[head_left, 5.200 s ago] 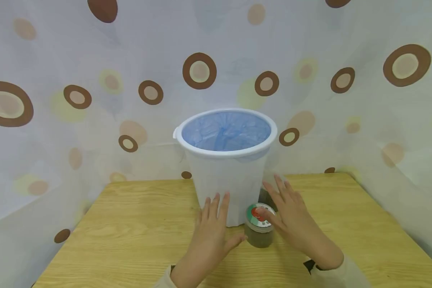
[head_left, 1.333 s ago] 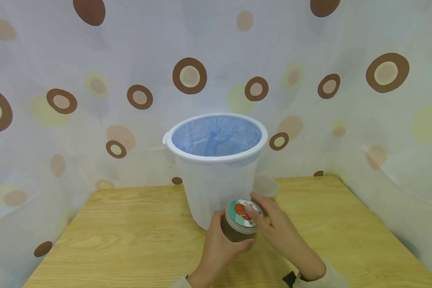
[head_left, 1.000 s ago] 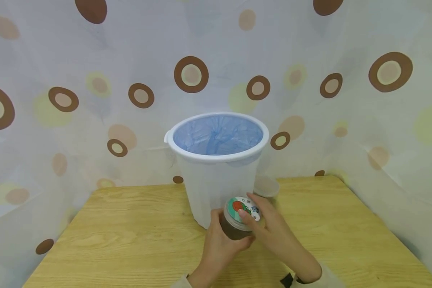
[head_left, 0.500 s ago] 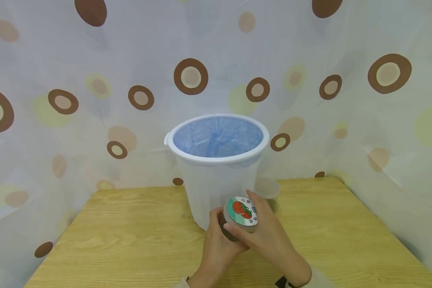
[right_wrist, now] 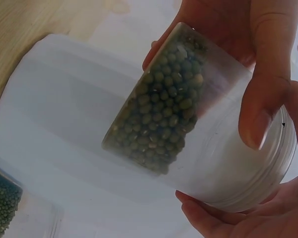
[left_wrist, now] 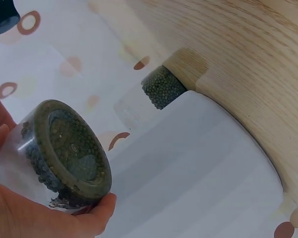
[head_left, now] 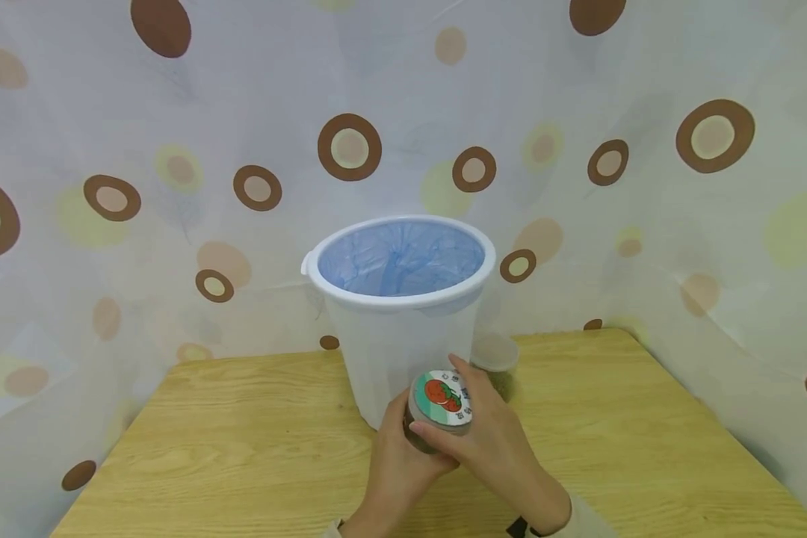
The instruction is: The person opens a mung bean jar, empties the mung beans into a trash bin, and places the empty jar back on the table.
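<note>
A clear plastic jar (right_wrist: 159, 109), part filled with green mung beans, is held tilted off the table in front of a white bin. Its lid (head_left: 440, 400) has a green and white label with red tomatoes. My left hand (head_left: 397, 467) grips the jar's body from the left and below. My right hand (head_left: 494, 437) grips round the lid, thumb on the near side and fingers on the far side. In the left wrist view, the jar's round base shows beans behind it. The palms are partly hidden.
The white bin (head_left: 400, 347), lined with a blue bag (head_left: 400, 261), stands just behind the hands. At its right side is another clear tub (head_left: 501, 366) with green beans in the bottom. The wooden table (head_left: 242, 433) meets a dotted cloth (head_left: 255, 90) at the back.
Earliest, both hands were spread beside the jar on the table; since then the jar was lifted and gripped. My right thumb has moved from the lid's top to its near side.
</note>
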`<state>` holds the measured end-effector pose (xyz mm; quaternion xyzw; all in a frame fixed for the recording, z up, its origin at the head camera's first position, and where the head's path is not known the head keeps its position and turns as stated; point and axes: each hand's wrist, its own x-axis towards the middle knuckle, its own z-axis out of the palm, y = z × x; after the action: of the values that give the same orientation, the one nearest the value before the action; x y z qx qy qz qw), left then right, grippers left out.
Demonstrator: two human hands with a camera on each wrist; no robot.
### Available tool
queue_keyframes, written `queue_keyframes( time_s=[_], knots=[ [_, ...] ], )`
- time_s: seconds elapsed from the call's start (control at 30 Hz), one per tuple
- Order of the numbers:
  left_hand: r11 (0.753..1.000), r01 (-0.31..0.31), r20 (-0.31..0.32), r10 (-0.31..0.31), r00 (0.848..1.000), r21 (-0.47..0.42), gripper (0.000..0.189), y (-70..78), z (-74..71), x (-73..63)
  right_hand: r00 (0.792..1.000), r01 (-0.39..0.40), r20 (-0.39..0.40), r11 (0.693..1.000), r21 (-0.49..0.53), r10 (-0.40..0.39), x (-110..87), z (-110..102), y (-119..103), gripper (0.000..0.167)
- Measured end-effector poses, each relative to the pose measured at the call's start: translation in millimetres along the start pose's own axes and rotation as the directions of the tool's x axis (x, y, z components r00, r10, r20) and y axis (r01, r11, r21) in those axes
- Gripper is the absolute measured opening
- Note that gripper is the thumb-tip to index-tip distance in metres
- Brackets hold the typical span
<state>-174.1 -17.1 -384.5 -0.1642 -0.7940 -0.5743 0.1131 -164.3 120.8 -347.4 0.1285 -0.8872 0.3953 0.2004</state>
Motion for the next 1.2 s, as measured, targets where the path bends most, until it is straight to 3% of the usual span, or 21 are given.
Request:
queue_keyframes(
  time_s=[0.3,0.5,0.83,1.0,1.2],
  knots=[
    [0.999,0.044,0.011,-0.044,0.999,0.004,0.081,-2.2,-3.8,1.0,0.999,0.045,-0.001,0.999,0.016,-0.045,1.7,5,1,0.085],
    [0.999,0.036,0.02,-0.036,0.999,0.003,0.08,-6.4,-7.2,0.8,0.995,0.103,-0.004,0.995,0.008,-0.103,3.6,10,3,0.081],
    [0.995,0.097,0.092,-0.093,0.991,-0.037,0.082,-5.9,-13.8,-1.9,0.994,0.073,0.077,0.995,0.063,-0.078,0.1,8,4,0.08],
    [0.994,0.095,0.132,-0.088,0.987,-0.049,0.079,-5.6,-17.4,-1.6,0.991,0.037,0.123,0.995,0.096,-0.049,-0.6,4,4,0.081],
    [0.991,0.101,0.186,-0.084,0.979,-0.086,0.078,-5.7,-21.4,-1.6,0.983,0.052,0.167,0.993,0.109,-0.07,-1.7,-1,7,0.082]
  ],
)
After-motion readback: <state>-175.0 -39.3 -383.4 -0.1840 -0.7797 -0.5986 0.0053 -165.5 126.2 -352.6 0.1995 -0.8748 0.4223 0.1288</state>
